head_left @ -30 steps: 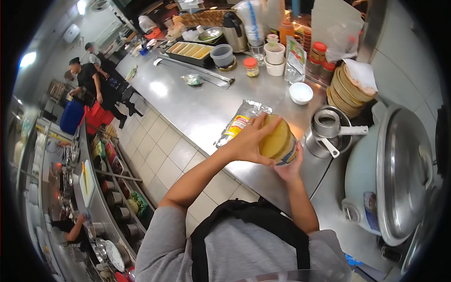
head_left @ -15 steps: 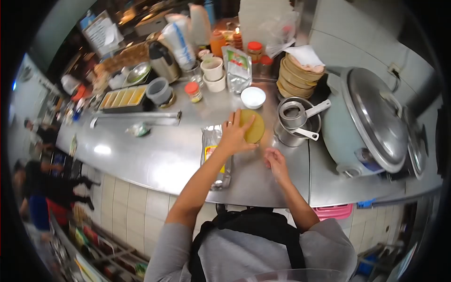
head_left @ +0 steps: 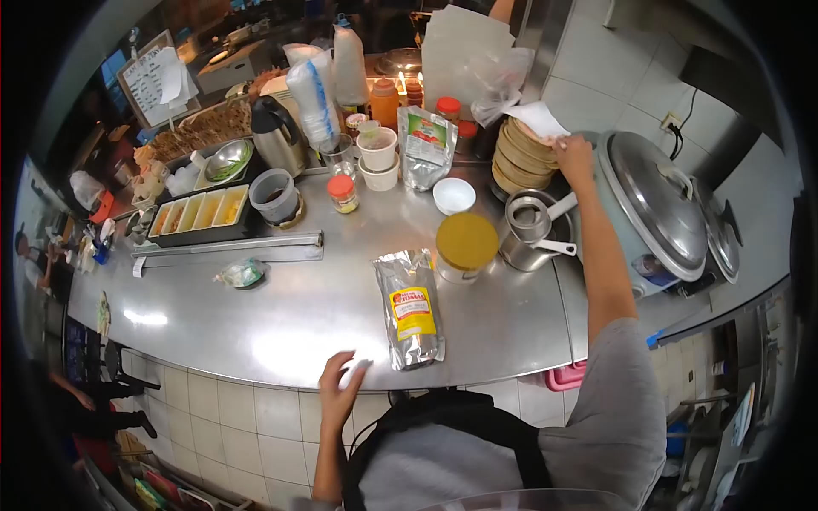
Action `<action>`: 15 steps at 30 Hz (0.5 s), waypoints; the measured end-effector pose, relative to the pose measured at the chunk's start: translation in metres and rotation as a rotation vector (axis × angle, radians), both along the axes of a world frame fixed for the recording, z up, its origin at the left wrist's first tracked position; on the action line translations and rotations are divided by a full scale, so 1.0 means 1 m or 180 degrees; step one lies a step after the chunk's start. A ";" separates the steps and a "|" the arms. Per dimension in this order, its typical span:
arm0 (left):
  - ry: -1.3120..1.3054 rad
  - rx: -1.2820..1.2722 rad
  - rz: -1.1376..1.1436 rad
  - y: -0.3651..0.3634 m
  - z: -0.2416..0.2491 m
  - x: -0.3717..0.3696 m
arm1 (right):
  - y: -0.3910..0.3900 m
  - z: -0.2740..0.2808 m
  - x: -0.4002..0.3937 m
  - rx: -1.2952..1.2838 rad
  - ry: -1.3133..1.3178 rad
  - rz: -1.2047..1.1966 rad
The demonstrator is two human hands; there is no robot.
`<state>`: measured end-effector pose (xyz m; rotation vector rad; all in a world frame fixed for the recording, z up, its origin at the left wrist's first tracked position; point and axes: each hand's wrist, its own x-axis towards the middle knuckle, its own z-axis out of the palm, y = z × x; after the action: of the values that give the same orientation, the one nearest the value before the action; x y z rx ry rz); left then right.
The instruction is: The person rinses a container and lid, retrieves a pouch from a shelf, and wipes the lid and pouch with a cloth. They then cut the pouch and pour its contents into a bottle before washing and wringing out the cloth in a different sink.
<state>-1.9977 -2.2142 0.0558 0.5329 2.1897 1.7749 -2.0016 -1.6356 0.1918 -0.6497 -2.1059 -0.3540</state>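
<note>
1. Moved since half a second back: left hand [head_left: 342, 381] off the yellow-lidded tub [head_left: 467, 240] and down by the near edge of the table [head_left: 503, 341]; right hand [head_left: 573, 157] up to a stack of round tan plates [head_left: 518, 162] with white paper [head_left: 538, 117] on top.
2. Left hand: looks empty, fingers loosely apart, tips kinda blurry.
3. Right hand: at the stack's rim, right by the paper, fingers bent. Can't tell if pinching paper, gripping plate or just touching.
4. Foil pouch [head_left: 411, 311]: flat on the table, just beyond and right of the left hand. Probably heavyish, soft and slick, so better scooped round the middle than pinched at a corner.
5. Tub: upright between both hands, just beside the pouch. Likely stiff with a smooth lid; hug the wall, don't trust the lid.
6. Plates: just left of the right hand. Probably stiff, light singly, slidey as a pile; grab by the rim. Paper: flimsy, pinch a loose edge.
</note>
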 end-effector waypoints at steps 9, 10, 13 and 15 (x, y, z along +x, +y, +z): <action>-0.0360 0.0273 0.1318 -0.077 0.010 0.028 | 0.028 0.038 0.000 -0.1406 0.0153 0.0694; -0.0279 0.0277 0.1213 -0.073 0.013 0.024 | 0.023 0.029 0.000 -0.1254 -0.0517 0.0384; -0.0082 0.0345 0.0849 -0.054 0.032 0.016 | 0.028 0.027 -0.006 -0.1135 -0.1028 0.0134; -0.0003 0.0285 0.0690 -0.047 0.043 0.013 | 0.035 0.039 -0.011 -0.1211 -0.0900 0.0193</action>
<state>-1.9851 -2.2613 0.0988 0.3231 2.2492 1.9887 -2.0125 -1.6003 0.2306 -0.7879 -2.4875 -0.0057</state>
